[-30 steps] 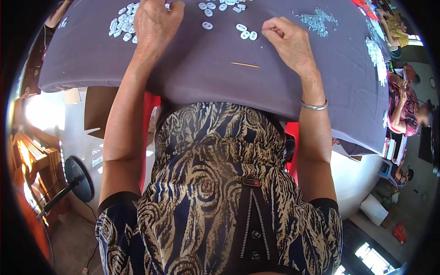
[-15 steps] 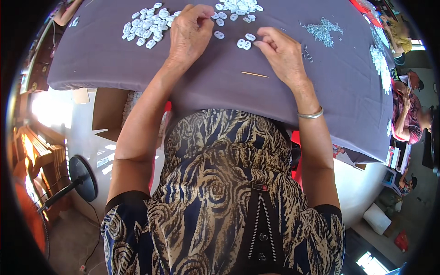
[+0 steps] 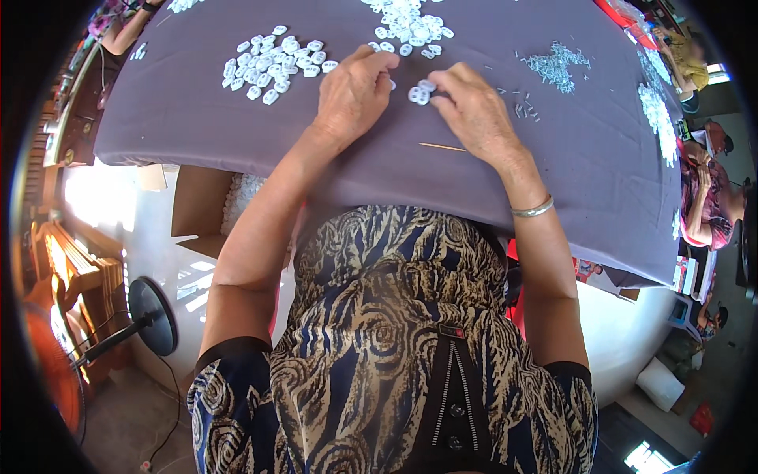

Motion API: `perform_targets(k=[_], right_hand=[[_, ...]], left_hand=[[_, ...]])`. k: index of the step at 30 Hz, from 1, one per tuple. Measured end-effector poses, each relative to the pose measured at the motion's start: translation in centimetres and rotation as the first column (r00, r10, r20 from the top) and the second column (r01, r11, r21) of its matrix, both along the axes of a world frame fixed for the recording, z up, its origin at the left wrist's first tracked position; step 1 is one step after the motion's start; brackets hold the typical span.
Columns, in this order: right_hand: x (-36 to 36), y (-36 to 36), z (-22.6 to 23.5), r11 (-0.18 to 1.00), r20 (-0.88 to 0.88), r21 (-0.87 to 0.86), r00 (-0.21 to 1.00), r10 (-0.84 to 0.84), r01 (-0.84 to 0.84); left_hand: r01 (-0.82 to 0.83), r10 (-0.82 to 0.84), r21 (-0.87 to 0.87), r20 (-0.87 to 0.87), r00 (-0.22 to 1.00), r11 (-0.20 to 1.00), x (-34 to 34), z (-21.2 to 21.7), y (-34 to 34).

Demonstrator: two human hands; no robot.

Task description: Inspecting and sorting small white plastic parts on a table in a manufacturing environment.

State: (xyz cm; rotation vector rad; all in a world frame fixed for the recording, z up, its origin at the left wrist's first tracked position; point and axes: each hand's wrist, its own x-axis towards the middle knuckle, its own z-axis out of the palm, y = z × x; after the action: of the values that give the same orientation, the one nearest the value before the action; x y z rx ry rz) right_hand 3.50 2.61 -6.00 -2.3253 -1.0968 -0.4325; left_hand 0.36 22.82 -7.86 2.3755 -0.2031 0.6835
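Note:
My left hand is over the table with its fingers curled in, and a white oval piece shows partly at its fingertips. What lies inside those fingers is hidden. My right hand has thumb and forefinger closed round a small two-holed white oval piece on the cloth. A couple of like pieces lie against it. Left of my left hand spreads a loose pile of white oval pieces. A denser pile of them lies beyond both hands.
A thin wooden stick lies nearer me. Small metal pins are heaped at the right, with several strays closer in. The grey tablecloth hangs over the near edge. An open cardboard box stands below. Other people sit around the table.
The view has shifted, so the table sits lower in the picture. My two hands are closer together. My left hand has come down onto the single piece, and my right fingers have closed on another.

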Motion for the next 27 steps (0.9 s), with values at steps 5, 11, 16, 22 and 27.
perform_targets(k=[5,11,16,22,27], right_hand=[[0.4,-0.4,0.3,0.984,-0.164,0.150,0.984,-0.068,0.093],[1.8,-2.0,1.9,0.968,-0.213,0.196,0.971,-0.113,0.156],[6.5,-1.0,3.5,0.994,-0.202,0.008,0.974,-0.103,0.107],[13.8,1.5,0.6,0.941,-0.200,-0.212,0.931,-0.304,0.262],[11.0,2.8,0.4,0.988,-0.242,-0.154,0.970,-0.034,-0.003]], left_hand=[[0.076,-0.060,-0.196,0.088,0.994,0.978,0.3,-0.1,-0.2],[0.002,0.013,-0.203,0.074,0.997,0.979,0.4,0.1,0.5],[-0.035,0.040,-0.148,0.036,0.999,0.988,0.1,0.0,0.5],[-0.065,0.060,-0.169,-0.033,0.998,0.984,0.1,0.0,0.0],[-0.049,0.048,-0.115,-0.018,0.999,0.992,0.2,-0.4,0.1]])
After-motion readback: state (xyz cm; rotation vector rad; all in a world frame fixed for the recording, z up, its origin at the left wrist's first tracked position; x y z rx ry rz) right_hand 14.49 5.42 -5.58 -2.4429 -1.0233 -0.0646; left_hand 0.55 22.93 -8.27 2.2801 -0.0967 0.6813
